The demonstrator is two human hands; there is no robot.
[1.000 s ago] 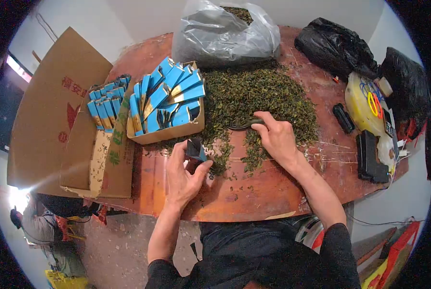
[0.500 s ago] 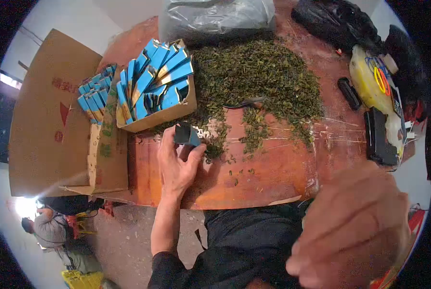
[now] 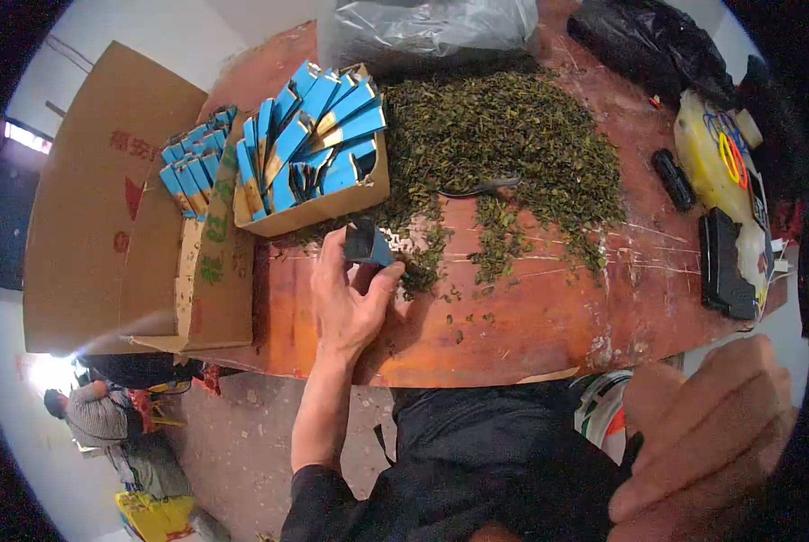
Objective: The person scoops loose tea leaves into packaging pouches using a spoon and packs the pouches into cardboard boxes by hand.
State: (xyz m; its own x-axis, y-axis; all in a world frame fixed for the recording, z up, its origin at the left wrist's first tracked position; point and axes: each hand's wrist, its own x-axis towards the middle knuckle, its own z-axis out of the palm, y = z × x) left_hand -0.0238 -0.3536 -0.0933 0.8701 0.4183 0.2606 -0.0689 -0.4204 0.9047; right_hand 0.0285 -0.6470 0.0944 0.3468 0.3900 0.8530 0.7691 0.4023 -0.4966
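At the near left of the leaf pile [image 3: 513, 126], your left hand [image 3: 346, 312] grips the open-mouthed packet [image 3: 383, 250], seemingly a steadying step; using the spoon [image 3: 481, 188] would call for your right hand [image 3: 711, 443], whose grip cannot be told.

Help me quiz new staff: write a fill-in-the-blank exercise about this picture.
1. The left hand holds a small packet whose outside is ____.
2. The bag behind the leaf heap is made of ____.
3. The blurred right hand shows in the picture's lower ____ corner.
4. The lettering on the tall carton flap is ____.

Missing words: blue; plastic; right; red.
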